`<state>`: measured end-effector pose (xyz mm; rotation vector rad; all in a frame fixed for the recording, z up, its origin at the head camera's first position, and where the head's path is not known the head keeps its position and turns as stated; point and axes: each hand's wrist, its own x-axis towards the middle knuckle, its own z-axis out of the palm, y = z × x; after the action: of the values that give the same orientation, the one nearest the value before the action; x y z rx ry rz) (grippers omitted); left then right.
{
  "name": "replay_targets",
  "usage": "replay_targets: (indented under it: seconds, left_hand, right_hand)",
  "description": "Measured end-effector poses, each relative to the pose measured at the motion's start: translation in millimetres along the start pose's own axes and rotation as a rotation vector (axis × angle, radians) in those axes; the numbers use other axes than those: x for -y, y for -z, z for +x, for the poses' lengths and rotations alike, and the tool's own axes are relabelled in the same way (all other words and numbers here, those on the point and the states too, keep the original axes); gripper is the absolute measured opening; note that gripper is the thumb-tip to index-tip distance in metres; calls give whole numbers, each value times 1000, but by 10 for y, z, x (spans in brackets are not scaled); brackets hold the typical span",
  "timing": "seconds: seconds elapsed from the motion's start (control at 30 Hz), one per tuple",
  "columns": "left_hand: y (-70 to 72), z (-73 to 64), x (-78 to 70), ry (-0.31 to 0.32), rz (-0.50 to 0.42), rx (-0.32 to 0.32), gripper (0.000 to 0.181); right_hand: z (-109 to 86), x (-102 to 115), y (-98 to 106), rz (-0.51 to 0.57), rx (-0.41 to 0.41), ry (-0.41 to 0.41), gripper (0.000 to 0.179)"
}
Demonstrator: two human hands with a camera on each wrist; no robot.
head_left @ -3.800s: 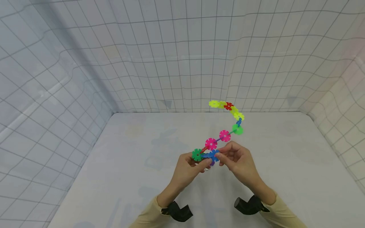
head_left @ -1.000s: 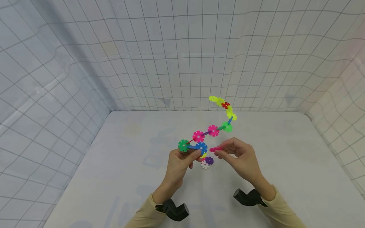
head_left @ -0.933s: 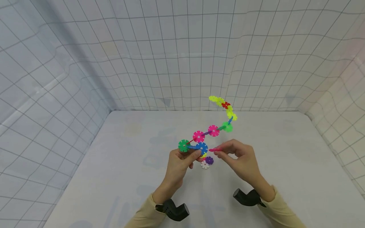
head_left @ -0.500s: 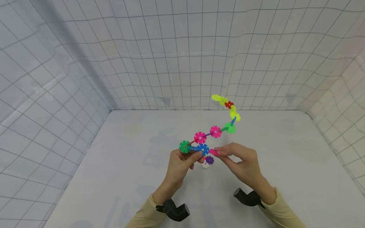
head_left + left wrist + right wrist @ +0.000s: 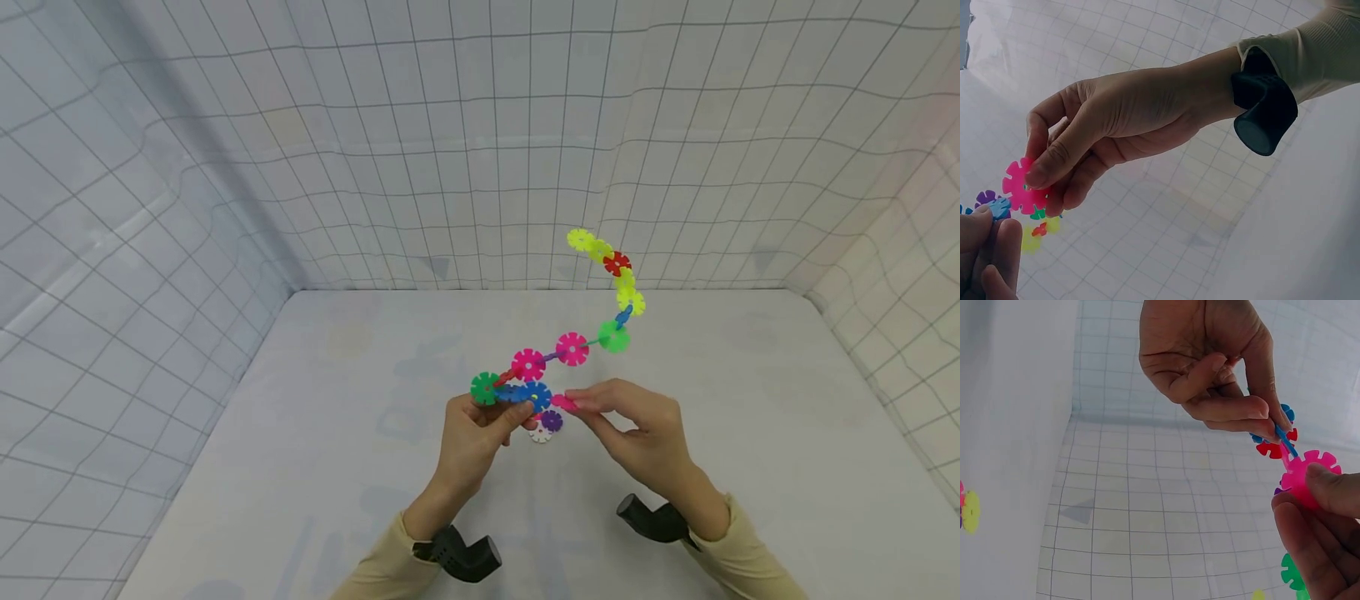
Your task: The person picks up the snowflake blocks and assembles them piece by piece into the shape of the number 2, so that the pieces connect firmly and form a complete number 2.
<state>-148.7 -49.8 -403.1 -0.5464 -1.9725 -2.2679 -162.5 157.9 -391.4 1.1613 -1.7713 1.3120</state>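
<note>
My left hand (image 5: 472, 433) pinches a blue snowflake disc (image 5: 536, 397) between thumb and fingers. That disc ends a chain of linked snowflake discs, running through a dark green disc (image 5: 485, 388), pink discs (image 5: 572, 349) and a light green disc (image 5: 614, 337) to yellow ones (image 5: 581, 240) raised at the far end. My right hand (image 5: 648, 429) pinches a single pink snowflake disc (image 5: 1308, 477) by its edge. In the right wrist view the blue disc (image 5: 1285, 441), seen edge-on, meets the pink disc's rim; how deep the slots engage is hidden.
Loose discs lie on the white table (image 5: 360, 467) beneath my left fingertips: a purple one (image 5: 552, 421), a white one (image 5: 540, 432) and a partly hidden pink one. Grid-patterned white curtains (image 5: 480, 150) enclose the table at the back and both sides.
My right hand has brought the pink disc left against the blue disc's edge and turned it. The chain's yellow end has swung up and to the right. My left hand has barely moved this last second.
</note>
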Motion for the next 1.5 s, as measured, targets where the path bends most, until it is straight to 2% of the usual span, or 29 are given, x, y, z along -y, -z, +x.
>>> replay_targets:
  seconds: [0.33, 0.8, 1.07, 1.27, 1.5]
  left_hand:
    - [9, -5, -1, 22, -11, 10, 18]
    - [-6, -20, 1, 1, -19, 46, 21]
    - [-15, -18, 2, 0, -57, 57, 21]
    - [-20, -14, -3, 22, -114, 62, 26]
    - [10, 8, 7, 26, -40, 98, 17]
  right_hand:
    - [17, 56, -9, -139, 11, 79, 23]
    - [11, 40, -37, -115, -1, 99, 21]
    - [2, 37, -37, -92, 12, 114, 22]
    - [1, 41, -49, -152, 11, 137, 25]
    - [19, 60, -59, -197, 40, 195, 26]
